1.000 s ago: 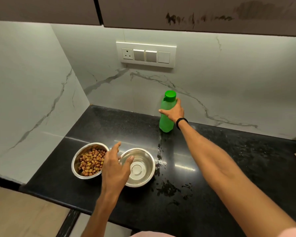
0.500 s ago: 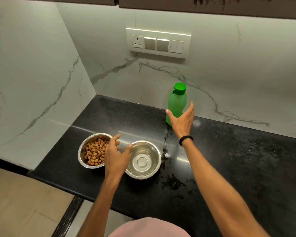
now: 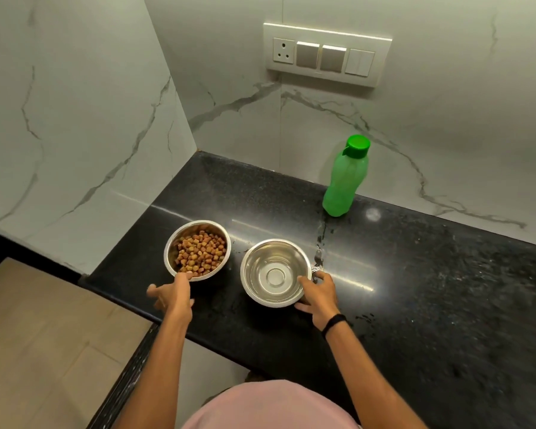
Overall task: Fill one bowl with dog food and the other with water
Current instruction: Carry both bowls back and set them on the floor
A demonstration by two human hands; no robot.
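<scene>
From the head view, a green bottle [image 3: 345,181] with its cap on stood upright on the black counter [image 3: 415,289], close to the marble wall [image 3: 446,119] and below the switch plate [image 3: 327,54]. A wet trail [image 3: 321,243] ran on the counter from the bottle's base toward the person.

Nearer the person than the bottle and slightly to its left sat the empty-looking bowl [image 3: 248,286], shiny steel inside; whether it held water could not be told. The right hand [image 3: 319,297], a black band [image 3: 333,323] on its wrist, grasped this bowl at the side of its near rim closest to the bottle, with fingers curled against the wall and the thumb low on the near side.

Farther left of the bottle, just beside that bowl but apart from it, stood the food bowl [image 3: 167,249], holding brown kibble [image 3: 198,255]. The left hand [image 3: 171,295] touched its near rim with a fingertip, thumb splayed away; whether it actually gripped could not be told. Both bowls rested on the counter.
</scene>
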